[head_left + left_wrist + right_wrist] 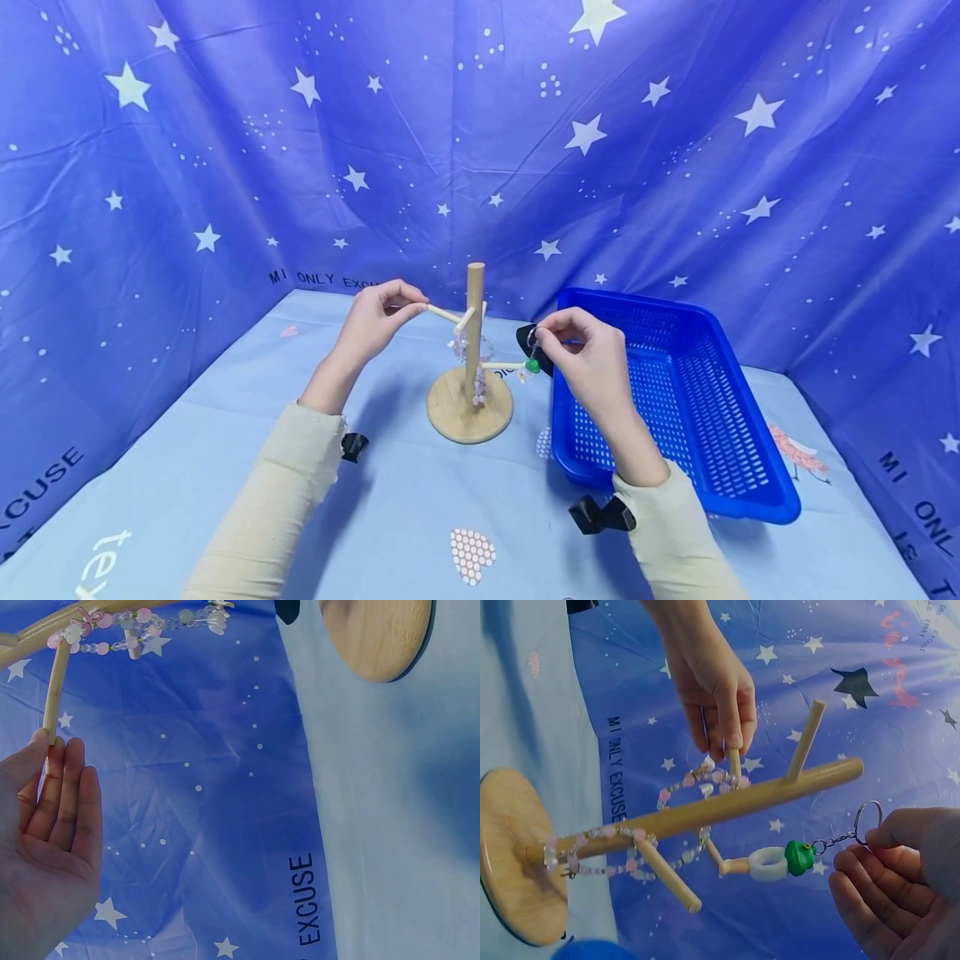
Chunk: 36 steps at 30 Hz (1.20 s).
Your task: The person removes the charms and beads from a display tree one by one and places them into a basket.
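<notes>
A wooden stand (475, 333) with a round base and several side pegs stands upright on the table. My left hand (378, 325) pinches the tip of an upper peg (54, 694) between thumb and fingers. Beaded bracelets in pink and clear hang on the stand, one upper bracelet (112, 634) and one lower bracelet (604, 866) nearer the base. With thumb and fingertips, my right hand (588, 354) pinches the metal ring (868, 823) of a keychain. Its short chain leads to a green and white charm (799, 857), which overlaps a lower peg's end in the head view.
A blue perforated plastic basket (720, 400) stands right of the stand, partly behind my right forearm. Pale blue cloth (420, 517) covers the table. Purple-blue star-printed curtain (420, 125) closes off the back and sides.
</notes>
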Motion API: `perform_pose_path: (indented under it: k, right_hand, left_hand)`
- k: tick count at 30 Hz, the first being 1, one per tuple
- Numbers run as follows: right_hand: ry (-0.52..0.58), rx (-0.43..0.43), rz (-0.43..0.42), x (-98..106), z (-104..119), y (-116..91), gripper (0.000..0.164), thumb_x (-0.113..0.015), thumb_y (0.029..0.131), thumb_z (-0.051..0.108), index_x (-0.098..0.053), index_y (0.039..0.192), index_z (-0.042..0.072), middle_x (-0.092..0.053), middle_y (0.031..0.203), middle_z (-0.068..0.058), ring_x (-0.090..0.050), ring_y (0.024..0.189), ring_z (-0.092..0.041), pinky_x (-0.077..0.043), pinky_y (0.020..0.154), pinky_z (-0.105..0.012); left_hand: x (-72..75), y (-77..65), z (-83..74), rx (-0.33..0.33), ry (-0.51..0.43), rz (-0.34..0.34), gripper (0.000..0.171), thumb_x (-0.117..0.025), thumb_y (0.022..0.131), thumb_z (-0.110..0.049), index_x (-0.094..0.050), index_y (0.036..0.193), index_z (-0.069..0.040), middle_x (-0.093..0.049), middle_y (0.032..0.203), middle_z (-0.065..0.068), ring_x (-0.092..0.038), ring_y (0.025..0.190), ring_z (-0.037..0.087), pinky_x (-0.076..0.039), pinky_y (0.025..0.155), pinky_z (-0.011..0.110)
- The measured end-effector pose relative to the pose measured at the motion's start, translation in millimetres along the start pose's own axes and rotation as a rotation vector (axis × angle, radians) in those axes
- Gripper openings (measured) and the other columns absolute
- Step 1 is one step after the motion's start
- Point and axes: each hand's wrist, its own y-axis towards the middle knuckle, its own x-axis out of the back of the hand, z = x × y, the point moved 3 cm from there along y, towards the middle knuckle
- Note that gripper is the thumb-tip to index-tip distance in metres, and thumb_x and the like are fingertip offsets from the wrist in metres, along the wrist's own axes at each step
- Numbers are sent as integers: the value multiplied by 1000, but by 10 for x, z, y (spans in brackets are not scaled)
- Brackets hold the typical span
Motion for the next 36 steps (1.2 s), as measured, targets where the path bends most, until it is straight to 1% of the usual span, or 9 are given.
perform_pose_path:
  k: [2,5,8,13,15,20,22,28,36]
  right_hand:
    - [-4,-4,-9,20,-27,6,4,-72,90,11,-73,91,7,-75,86,-7,-65,72,1,-55,67,-12]
    - [-8,-6,-21,51,-69,19,4,-72,90,11,-73,91,7,-75,85,-8,-65,71,4,-54,67,-11]
    - [-19,-1,-33,80,-117,40,5,-72,91,11,-73,91,6,-75,85,-9,-64,70,6,-53,66,-10]
    - [-42,4,-65,146,-215,98,5,-72,91,10,-73,92,4,-75,84,-11,-62,68,8,-52,65,-8]
    - [-57,6,-81,178,-258,126,6,-72,90,9,-73,92,4,-75,84,-11,-61,68,9,-51,64,-7]
    - [-111,9,-116,254,-374,196,7,-71,91,11,-73,93,4,-76,85,-11,-58,67,13,-48,64,-4]
    - [-133,5,-129,283,-424,224,8,-71,91,12,-73,93,4,-76,85,-11,-57,67,15,-46,63,-4]
    - [-168,-4,-159,365,-553,314,9,-71,91,13,-74,93,4,-76,84,-12,-55,65,18,-42,59,-7]
    - [-191,-21,-184,430,-719,411,11,-70,91,14,-74,94,4,-76,85,-14,-52,63,20,-40,59,-8]
  left_hand:
    - [-5,3,4,0,-6,0,13,-70,93,-11,-72,101,-1,-73,108,18,-71,93,34,-53,72,14]
    - [-10,5,9,-1,-3,-4,13,-70,93,-11,-72,101,0,-73,108,19,-71,93,35,-53,72,13]
    - [-9,4,10,1,4,-8,13,-71,93,-11,-72,101,-1,-73,108,18,-71,90,29,-53,72,14]
    - [-2,-6,-3,3,11,-6,13,-71,93,-11,-72,101,-1,-73,109,18,-69,84,12,-53,72,15]
    - [-1,-8,-11,2,13,-8,12,-71,93,-11,-72,100,-2,-73,109,17,-68,83,11,-53,72,15]
    - [-2,-7,-11,3,4,-11,12,-71,92,-10,-72,100,-2,-73,108,17,-71,88,27,-54,71,16]
    - [-3,-6,-6,5,0,-10,12,-71,92,-10,-72,100,-2,-73,108,17,-71,90,31,-54,72,16]
    - [-7,0,7,10,-3,-2,12,-70,93,-10,-72,101,-1,-73,109,18,-71,90,28,-54,73,15]
    - [-8,-1,1,9,-4,-2,13,-70,93,-11,-72,101,-1,-73,108,18,-70,93,35,-53,73,15]
